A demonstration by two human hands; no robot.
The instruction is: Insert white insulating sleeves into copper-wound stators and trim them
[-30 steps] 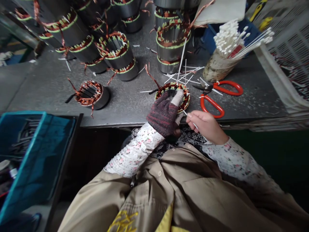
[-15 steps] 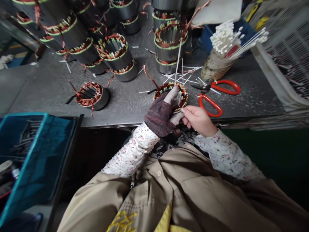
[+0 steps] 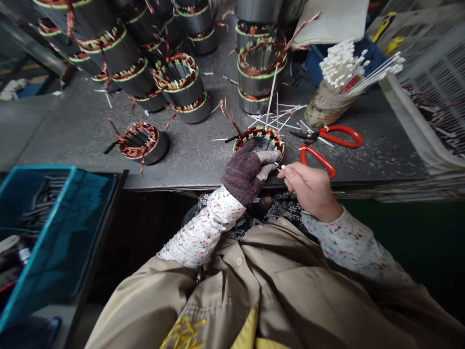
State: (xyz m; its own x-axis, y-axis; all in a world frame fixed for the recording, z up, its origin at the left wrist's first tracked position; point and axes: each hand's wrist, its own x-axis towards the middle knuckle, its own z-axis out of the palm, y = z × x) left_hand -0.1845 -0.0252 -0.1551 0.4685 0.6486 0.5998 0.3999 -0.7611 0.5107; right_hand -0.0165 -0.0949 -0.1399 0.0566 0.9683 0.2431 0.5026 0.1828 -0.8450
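Note:
A motor stator (image 3: 259, 132) with copper windings and a pale green rim sits near the bench's front edge. My left hand (image 3: 244, 170), in a dark knitted glove with pale finger coverings, grips its near side. Just right of those fingertips, my right hand (image 3: 310, 186), bare, pinches the end of a thin white cable tie (image 3: 279, 166) at the near rim. Another white cable tie (image 3: 271, 97) sticks up from the far rim. Red-handled cutters (image 3: 339, 136) lie to the right, blades toward the stator. Loose white cable-tie pieces (image 3: 278, 116) are scattered behind it.
Stacked stators (image 3: 183, 87) stand at the back and left, and a single stator (image 3: 158, 145) sits left of my hands. A cup of cable ties (image 3: 323, 107) stands beside a white crate (image 3: 403, 111). Lower left is a teal bin (image 3: 87, 213).
My right hand has pulled slightly right and toward me, baring a bit of cable tie. The left fingers have dropped from inside the stator to its near rim.

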